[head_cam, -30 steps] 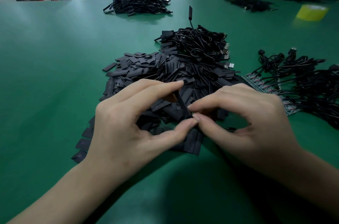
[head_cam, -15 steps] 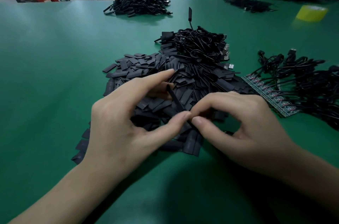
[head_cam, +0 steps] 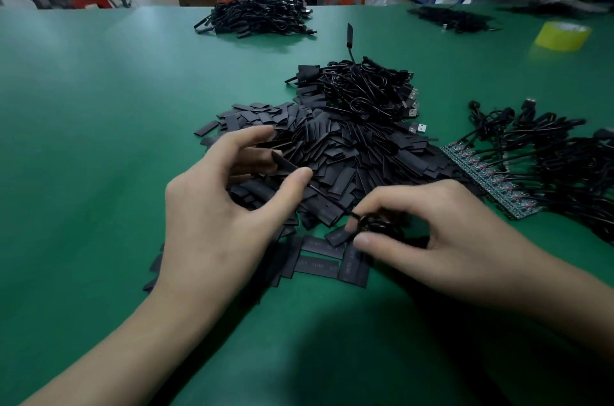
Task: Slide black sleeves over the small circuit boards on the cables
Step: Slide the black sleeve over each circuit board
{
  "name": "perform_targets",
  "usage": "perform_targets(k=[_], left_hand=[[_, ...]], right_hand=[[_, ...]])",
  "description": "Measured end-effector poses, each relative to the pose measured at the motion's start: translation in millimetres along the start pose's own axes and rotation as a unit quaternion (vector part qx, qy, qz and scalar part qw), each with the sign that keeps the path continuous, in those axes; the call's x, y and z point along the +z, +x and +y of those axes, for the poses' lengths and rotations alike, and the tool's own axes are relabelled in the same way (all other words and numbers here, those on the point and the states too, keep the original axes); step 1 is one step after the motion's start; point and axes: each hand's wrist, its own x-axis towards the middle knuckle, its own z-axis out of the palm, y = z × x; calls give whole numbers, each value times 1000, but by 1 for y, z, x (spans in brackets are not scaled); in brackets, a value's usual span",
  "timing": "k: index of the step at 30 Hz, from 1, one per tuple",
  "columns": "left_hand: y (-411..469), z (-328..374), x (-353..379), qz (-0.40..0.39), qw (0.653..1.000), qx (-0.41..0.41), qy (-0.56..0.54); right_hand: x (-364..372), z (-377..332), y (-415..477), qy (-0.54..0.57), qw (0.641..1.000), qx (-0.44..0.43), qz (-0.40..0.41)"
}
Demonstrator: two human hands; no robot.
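A big heap of flat black sleeves (head_cam: 349, 156) lies in the middle of the green table (head_cam: 99, 139). My left hand (head_cam: 219, 216) pinches one black sleeve (head_cam: 285, 164) between thumb and fingers, just above the heap's near edge. A thin black cable (head_cam: 327, 198) runs from that sleeve down to my right hand (head_cam: 442, 236), which pinches the coiled cable bundle (head_cam: 375, 226) close to the table. The circuit board itself is hidden inside the sleeve or by my fingers.
Behind the sleeves sits a pile of cables with USB plugs (head_cam: 365, 89). At the right, a row of green circuit boards (head_cam: 491, 179) lies with their cables (head_cam: 564, 156). Another cable pile (head_cam: 259, 15) and a yellow tape roll (head_cam: 561, 35) are farther back. A person stands at the far right.
My hands have drawn apart: the right hand slid down the cable toward me to the coiled bundle, while the left stays pinching the sleeve.
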Motion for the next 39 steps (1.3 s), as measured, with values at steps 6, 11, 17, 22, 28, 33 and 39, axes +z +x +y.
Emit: perform_targets(k=[6,11,17,22,28,33,39], left_hand=[[-2,-7,1,-55,996,7,74],[-3,-9,2,-84,991,36,93],[-5,-11,4,-125,983,60,120],[-5,-12,5,-137,981,66,117],[-4,-14,7,-144,979,69,125],[-5,-13,7,-152,978,68,127],[-5,-12,7,-152,977,68,130]], right_hand=[[-33,16,23,-1,985,97,145],[-73,43,96,-125,959,136,213],[-64,80,201,-185,943,231,150],[-43,91,238,-267,918,274,107],[-42,91,262,-336,896,246,158],[-44,87,277,-346,908,175,159],[-30,87,268,-348,912,218,20]])
